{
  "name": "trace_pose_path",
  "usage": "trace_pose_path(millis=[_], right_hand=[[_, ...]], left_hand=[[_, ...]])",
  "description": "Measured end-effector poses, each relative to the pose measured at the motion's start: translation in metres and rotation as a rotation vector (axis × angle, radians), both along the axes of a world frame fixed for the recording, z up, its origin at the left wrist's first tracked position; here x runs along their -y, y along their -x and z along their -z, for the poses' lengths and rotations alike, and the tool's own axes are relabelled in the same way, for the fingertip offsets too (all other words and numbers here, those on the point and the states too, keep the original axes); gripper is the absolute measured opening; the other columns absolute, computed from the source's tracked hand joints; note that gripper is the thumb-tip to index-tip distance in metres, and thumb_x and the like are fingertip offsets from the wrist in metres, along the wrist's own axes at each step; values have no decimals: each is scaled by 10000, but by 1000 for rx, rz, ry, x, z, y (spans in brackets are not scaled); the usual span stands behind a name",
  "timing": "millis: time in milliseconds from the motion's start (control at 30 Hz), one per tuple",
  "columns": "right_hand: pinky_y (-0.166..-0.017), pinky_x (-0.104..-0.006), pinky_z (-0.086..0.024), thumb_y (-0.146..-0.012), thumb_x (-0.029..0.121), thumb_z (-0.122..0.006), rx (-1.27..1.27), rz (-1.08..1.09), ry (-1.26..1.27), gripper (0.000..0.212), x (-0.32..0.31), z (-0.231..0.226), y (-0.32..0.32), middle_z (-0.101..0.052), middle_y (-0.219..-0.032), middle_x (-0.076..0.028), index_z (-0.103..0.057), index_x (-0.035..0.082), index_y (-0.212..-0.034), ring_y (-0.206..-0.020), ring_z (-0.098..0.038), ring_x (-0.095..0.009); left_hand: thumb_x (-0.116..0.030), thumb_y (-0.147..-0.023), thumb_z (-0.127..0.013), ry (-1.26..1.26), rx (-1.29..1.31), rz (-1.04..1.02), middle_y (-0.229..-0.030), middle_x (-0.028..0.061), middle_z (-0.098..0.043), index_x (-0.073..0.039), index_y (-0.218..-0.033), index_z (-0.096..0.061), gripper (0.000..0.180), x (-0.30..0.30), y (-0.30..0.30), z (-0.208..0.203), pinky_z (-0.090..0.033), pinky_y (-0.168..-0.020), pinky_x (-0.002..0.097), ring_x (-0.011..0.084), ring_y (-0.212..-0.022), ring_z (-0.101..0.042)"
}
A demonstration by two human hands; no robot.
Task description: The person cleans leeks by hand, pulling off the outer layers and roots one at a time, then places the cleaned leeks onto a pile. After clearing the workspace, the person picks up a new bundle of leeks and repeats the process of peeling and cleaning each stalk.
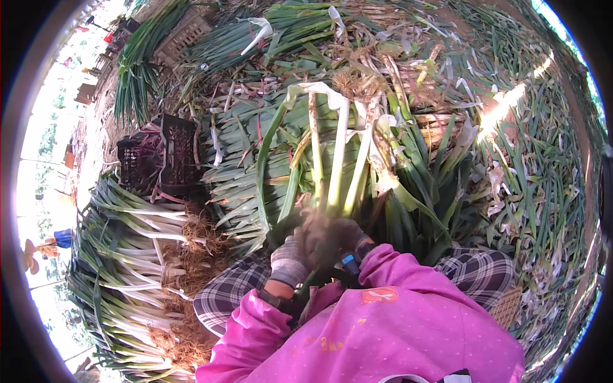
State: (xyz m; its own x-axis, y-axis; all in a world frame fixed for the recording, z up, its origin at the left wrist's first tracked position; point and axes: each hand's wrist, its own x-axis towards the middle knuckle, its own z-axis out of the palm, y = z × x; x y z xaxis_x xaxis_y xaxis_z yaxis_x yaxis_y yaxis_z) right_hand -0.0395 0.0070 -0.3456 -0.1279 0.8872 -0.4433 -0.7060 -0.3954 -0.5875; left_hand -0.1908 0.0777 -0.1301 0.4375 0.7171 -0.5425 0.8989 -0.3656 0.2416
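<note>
Both hands together in front of the lap, left hand in a greyish glove, right hand in a darker one, just beside each other. Fingers of both look clamped on the lower part of a few leeks; fingertips blurred, exact finger placement can't tell. Held leeks stand up and away from the hands, pale stalks spread a bit, over a pile of green leaves. More loose leeks, roots and dry leaves just beyond. Dark band on left wrist, blue-faced watch on right. Pink top, plaid trousers, knees out to both sides. Left side: big stack of leeks, white ends and brown roots toward the person. Black crate near the stack's far end, purplish stuff inside. Right side: ground covered in leaf scraps. Upper left: green bunch beside a tan crate.
</note>
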Motion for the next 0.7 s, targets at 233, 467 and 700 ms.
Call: trace_pose_path(millis=[233, 467, 700], right_hand=[[-720, -362, -509, -741, 211, -607, -461, 92, 290, 287, 24, -67, -34, -634, -872, -125, -605, 13, -949, -753, -617, -234], [-722, -360, -495, -672, 183, -637, -281, 117, 437, 281, 36, -120, -50, -634, -801, -104, -616, 26, -905, -735, -609, -232], [-697, -344, -478, -659, 161, -649, -28, 109, 445, 193, 61, -99, -58, -631, -756, -67, -638, 50, -817, -709, -596, -200]], left_hand=[[-360, -723, -592, -5, 122, -116, -937, 214, -605, -82, -1169, -432, 550, -60, -58, 1, -466, -740, 456, 381, -865, -586], [-360, -720, -600, -44, 38, -84, -979, 223, -596, -34, -1164, -410, 583, -131, -101, 20, -473, -756, 449, 368, -886, -595], [-330, -787, -523, -165, -3, 161, -1011, 165, -588, -258, -1103, -504, 325, -179, -133, 14, -476, -774, 436, 335, -938, -586]])
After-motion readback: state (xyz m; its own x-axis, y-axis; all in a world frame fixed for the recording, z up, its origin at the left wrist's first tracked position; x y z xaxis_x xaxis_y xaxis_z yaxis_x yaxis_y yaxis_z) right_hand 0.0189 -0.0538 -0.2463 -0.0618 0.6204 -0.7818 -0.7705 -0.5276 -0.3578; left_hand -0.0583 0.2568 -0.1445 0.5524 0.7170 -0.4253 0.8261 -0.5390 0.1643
